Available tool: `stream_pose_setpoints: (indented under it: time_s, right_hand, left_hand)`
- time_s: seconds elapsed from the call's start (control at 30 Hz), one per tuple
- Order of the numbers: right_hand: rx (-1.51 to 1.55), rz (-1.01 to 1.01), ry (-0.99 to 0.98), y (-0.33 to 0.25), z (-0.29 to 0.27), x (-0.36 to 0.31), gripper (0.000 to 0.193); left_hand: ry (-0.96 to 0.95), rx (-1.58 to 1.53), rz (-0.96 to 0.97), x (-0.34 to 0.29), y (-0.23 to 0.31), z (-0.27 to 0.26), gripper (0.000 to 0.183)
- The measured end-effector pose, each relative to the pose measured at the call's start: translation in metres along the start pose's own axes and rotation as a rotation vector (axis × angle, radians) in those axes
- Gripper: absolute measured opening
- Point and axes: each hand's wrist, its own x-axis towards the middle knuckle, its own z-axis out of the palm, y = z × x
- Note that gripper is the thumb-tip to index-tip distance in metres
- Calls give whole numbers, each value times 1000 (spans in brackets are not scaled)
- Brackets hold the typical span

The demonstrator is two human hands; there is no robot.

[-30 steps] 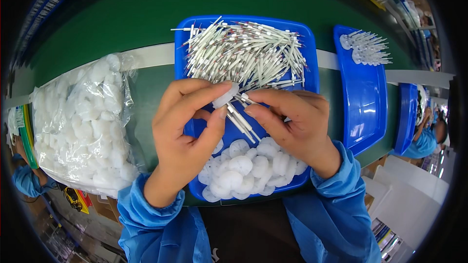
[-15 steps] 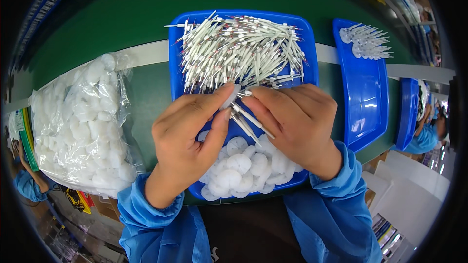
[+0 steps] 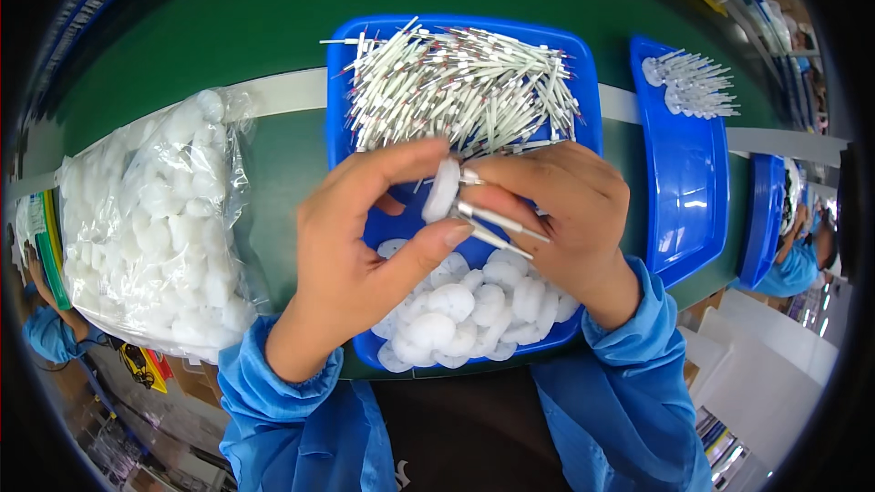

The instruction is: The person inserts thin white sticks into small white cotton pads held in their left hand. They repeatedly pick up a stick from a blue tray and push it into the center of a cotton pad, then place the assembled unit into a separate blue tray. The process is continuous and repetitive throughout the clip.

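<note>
A translucent white round disc [image 3: 441, 191] is turned nearly edge-on above the middle of the blue tub [image 3: 597, 118]. My left hand [image 3: 351, 228] has its index finger at the disc's upper edge and its thumb near the lower edge, framing it. My right hand [image 3: 570, 214] pinches close to the disc's right face. Several thin white rods [image 3: 501, 228] with silvery ends stick out from the disc towards my right palm; the fingers partly hide them. Behind my hands, the tub holds a heap of similar white rods [image 3: 465, 91]. Its near part holds a pile of white discs [image 3: 456, 314].
A clear bag [image 3: 155, 228] full of white discs lies at left. To the right, a blue tray [image 3: 679, 200] holds discs with rods standing out [image 3: 688, 82]. Farther right is another blue tray [image 3: 764, 219]. Beneath them is a green table [image 3: 283, 173]. Other people's blue sleeves show at both sides.
My left thumb and index finger have spread farther apart around the disc. The disc has turned more upright, and its rods now point towards my right palm instead of down and right.
</note>
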Motion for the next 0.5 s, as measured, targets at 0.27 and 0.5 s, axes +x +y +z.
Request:
stream_pose_setpoints:
  time_s: [0.27,0.5]
  right_hand:
    - [680,312,-92,8,-8,2,35]
    - [738,393,-149,0,-3,-4,39]
  left_hand:
    - [-17,234,213,-5,-3,-7,58]
    - [-15,379,330,-3,-1,0,62]
